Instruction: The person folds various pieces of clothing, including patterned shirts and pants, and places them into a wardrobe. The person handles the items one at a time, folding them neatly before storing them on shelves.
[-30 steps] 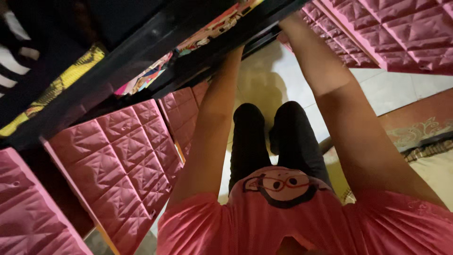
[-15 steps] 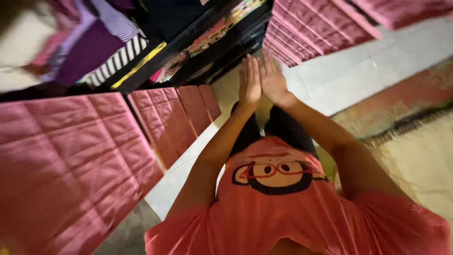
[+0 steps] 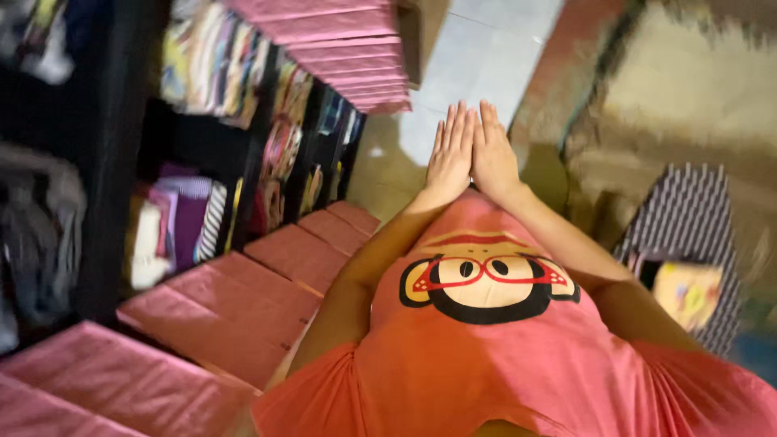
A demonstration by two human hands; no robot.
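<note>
Hands number two, and they are pressed together palm to palm in front of the chest: the left hand and the right hand lie flat against each other along their whole length. Fingers are straight and closed side by side, their tips pointing away from the body toward the pale tiled floor; the long axis of the joined hands runs up the frame, tilted slightly. Neither hand grasps anything, and both are flat with nothing between the palms that can be seen. Two bare forearms spread out from the wrists back to the short sleeves of a coral-pink T-shirt with a cartoon monkey face in red glasses.

To the left stands one black open-fronted wardrobe whose compartments are stuffed with folded, many-coloured clothes. Pink quilted padded door panels hang open along its lower edge; at least four show there, blurred, and a further stack of similar panels sits higher up. One striped dark-and-white fabric bag lies on a beige mat at the right, near the right elbow.
</note>
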